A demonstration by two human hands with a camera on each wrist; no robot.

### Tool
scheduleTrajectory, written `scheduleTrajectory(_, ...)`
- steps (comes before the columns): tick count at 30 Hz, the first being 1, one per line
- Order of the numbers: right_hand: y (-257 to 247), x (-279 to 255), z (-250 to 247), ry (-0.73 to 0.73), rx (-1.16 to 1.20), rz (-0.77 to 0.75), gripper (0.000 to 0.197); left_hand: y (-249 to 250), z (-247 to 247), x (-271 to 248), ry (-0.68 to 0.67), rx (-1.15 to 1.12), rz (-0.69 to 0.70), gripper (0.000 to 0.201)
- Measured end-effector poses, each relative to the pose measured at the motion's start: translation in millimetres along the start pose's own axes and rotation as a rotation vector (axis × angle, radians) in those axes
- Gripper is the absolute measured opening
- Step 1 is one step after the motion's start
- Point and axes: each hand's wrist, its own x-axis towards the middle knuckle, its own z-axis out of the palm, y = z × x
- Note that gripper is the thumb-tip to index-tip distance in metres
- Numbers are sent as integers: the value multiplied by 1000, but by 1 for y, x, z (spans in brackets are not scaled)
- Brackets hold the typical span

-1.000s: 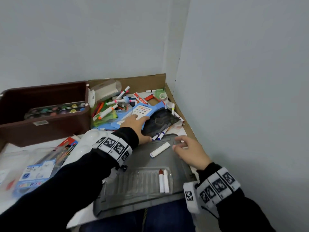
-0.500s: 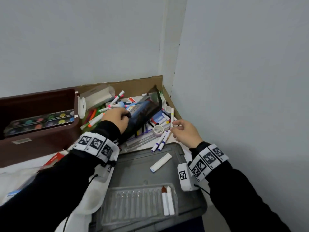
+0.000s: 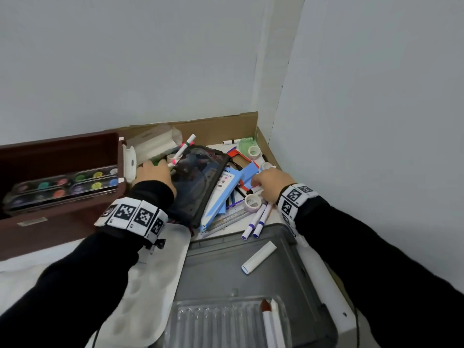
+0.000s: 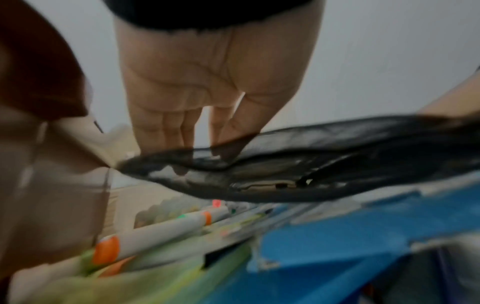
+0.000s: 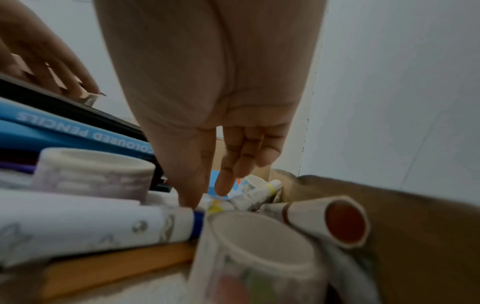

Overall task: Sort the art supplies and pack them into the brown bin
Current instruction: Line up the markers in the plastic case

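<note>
The brown bin (image 3: 50, 229) stands at the left with a watercolour set (image 3: 62, 188) inside. My left hand (image 3: 155, 169) pinches the edge of a black see-through pouch (image 3: 198, 177) and holds it tilted up over the pile of markers; in the left wrist view the left hand (image 4: 207, 152) has its fingertips behind the pouch (image 4: 324, 160). My right hand (image 3: 256, 184) reaches into the pile beside a tape roll (image 3: 253, 203). In the right wrist view the right hand (image 5: 205, 195) has straight fingers, its thumb on a white marker (image 5: 91, 222), gripping nothing.
A cardboard tray (image 3: 213, 129) in the corner holds a blue coloured pencil box (image 3: 221, 194), markers, tape rolls and a ruler. In front lies a grey lid (image 3: 221, 270) with a white stick (image 3: 258, 257) and a clear crayon tray (image 3: 221, 322). A white palette (image 3: 155, 275) lies left of it. Walls close behind and right.
My left hand has raised the black pouch and swung it left toward the bin. My right hand has left the grey lid and moved forward into the marker pile.
</note>
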Motion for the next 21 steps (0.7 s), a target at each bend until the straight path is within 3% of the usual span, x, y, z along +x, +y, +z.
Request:
scheduleTrajectory(2,2,3,2,14,-81,-5,43,4,0,1,24,-45,62,60)
scheduleTrajectory(7,10,-1,3,78,-2,-5,19,38,-1,-1,39,-207,305,47)
scheduleTrajectory(13,14,-6,5,48,133,15,26,90,9,0,-87,-186,487,38)
scheduleTrajectory(18,23,-26,-12,237,563,95,22,110,18,-3,-93,-240,536,34)
scheduleTrajectory(21,20,-43,-21,241,888,138,21,113,20,-14,-35,-324,596,37)
